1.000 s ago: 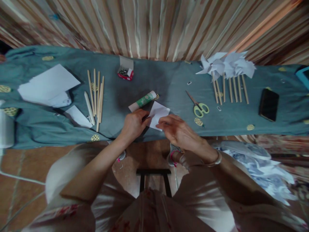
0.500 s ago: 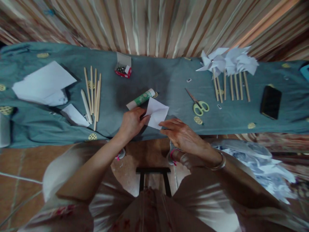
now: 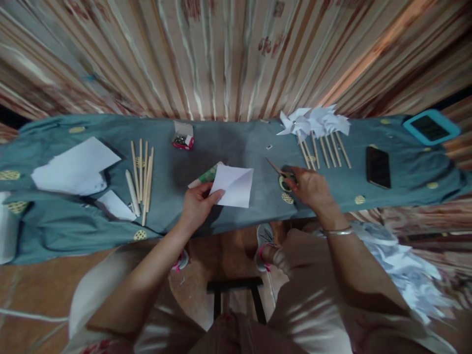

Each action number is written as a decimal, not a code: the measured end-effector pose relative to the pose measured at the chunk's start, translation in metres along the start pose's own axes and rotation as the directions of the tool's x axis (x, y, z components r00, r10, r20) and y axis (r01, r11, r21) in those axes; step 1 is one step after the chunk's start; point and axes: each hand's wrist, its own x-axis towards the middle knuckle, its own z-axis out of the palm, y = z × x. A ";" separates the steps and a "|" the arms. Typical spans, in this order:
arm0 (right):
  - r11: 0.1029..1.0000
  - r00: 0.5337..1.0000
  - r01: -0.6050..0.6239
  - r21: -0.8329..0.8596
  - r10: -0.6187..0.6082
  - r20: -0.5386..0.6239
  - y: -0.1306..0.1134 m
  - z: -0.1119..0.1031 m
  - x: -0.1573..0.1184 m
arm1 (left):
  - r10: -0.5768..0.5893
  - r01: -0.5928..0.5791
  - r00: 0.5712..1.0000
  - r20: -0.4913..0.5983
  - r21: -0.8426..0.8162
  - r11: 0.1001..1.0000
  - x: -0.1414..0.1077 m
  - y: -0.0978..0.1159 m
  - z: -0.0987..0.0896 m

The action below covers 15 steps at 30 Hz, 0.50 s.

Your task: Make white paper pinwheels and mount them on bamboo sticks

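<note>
My left hand (image 3: 199, 206) pinches the left edge of a square sheet of white paper (image 3: 236, 189), thumb on top. A crease runs across the sheet toward its upper right corner. Behind it lies a green and white glue stick (image 3: 204, 177), partly covered by the paper and my fingers. To the right, my right hand (image 3: 311, 187) has its fingers closed round the green handles of a pair of scissors (image 3: 277, 168). The scissors' blades are together and point up and left, on or just above the cloth.
Left on the cloth lie paper sheets (image 3: 77, 167), wooden sticks (image 3: 141, 172) and a paper scrap (image 3: 116, 206). A small red box of metal pins (image 3: 183, 141) stands behind. Paper pinwheels (image 3: 317, 123), a dark phone (image 3: 378, 167) and a blue-framed device (image 3: 431, 127) lie right.
My right hand has let go of the paper and moved right onto the scissors. The paper, now held by my left hand alone, lies opened flatter. The view has tilted upward.
</note>
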 end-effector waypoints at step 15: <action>0.995 0.995 0.062 -0.072 -0.057 0.079 -0.012 0.005 0.010 | -0.224 0.173 0.973 -0.045 -0.500 0.848 0.007 0.027 -0.002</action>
